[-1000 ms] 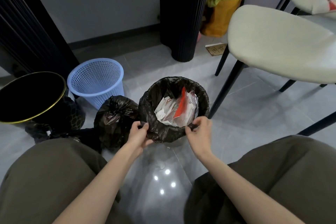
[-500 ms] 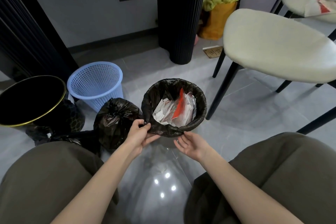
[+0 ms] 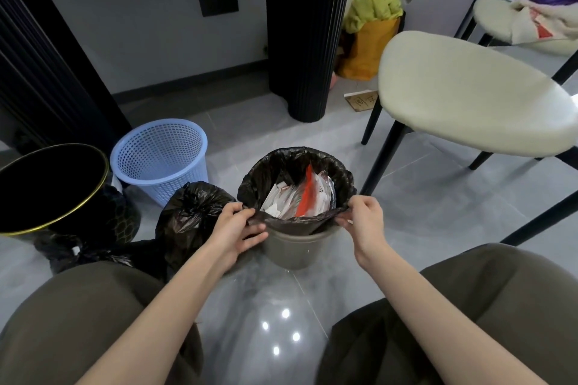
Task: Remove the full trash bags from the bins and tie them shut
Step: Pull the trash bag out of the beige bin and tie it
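Observation:
A small grey bin [image 3: 294,247] stands on the floor between my knees, lined with a black trash bag [image 3: 281,166] full of white and red wrappers [image 3: 300,200]. The bag's near edge is lifted off the rim, so the bin's grey wall shows. My left hand [image 3: 233,230] pinches that edge on the left, and my right hand [image 3: 364,220] pinches it on the right. Left of the bin a tied black bag [image 3: 190,212] sits on the floor. Another tied black bag [image 3: 81,251] lies further left.
An empty blue mesh basket [image 3: 161,156] and an empty black bin with a gold rim [image 3: 53,187] stand at the left. A cream chair [image 3: 469,94] with black legs stands close on the right. A black fluted column [image 3: 308,34] rises behind.
The near edge of the bag has come up off the bin's rim, baring the grey wall. My right hand, open under the rim half a second ago, now pinches the bag's edge.

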Tool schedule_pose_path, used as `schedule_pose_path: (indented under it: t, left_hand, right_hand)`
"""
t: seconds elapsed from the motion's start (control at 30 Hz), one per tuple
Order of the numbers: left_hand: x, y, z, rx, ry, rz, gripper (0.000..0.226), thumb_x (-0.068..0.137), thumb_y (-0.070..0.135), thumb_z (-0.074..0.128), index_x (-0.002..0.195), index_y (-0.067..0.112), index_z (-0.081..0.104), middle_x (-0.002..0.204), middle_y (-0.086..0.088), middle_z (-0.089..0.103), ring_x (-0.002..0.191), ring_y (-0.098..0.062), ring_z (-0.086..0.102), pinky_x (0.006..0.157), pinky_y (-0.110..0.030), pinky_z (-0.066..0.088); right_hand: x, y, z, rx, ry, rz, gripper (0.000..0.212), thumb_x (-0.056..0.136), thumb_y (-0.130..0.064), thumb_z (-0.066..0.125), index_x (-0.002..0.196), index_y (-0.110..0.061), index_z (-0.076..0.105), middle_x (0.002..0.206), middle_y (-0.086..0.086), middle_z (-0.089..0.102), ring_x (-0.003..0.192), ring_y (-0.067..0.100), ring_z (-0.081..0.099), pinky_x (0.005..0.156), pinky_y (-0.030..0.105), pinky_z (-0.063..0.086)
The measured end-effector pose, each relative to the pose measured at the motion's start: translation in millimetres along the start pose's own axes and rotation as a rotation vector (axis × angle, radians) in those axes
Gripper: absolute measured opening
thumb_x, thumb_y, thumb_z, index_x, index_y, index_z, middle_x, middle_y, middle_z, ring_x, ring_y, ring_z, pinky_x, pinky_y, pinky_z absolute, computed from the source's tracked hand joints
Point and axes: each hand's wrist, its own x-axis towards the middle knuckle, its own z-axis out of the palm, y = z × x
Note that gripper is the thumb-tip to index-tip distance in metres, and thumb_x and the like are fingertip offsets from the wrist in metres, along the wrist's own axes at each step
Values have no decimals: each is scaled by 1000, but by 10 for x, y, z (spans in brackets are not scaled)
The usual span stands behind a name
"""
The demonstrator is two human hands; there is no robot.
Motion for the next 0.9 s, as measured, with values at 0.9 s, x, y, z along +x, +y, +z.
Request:
schedule_pose_path:
  t: [0.9]
  left_hand:
    - [945, 369, 26, -81, 194, -330, 38, 95, 16, 51, 132, 8, 49, 132, -8, 56, 120, -25, 55, 93, -41, 45]
  right_hand:
    - [1130, -237, -61, -606, 97, 178, 13, 83, -8, 54, 83, 1, 63, 74, 14, 61, 55, 26, 56, 60, 38, 54]
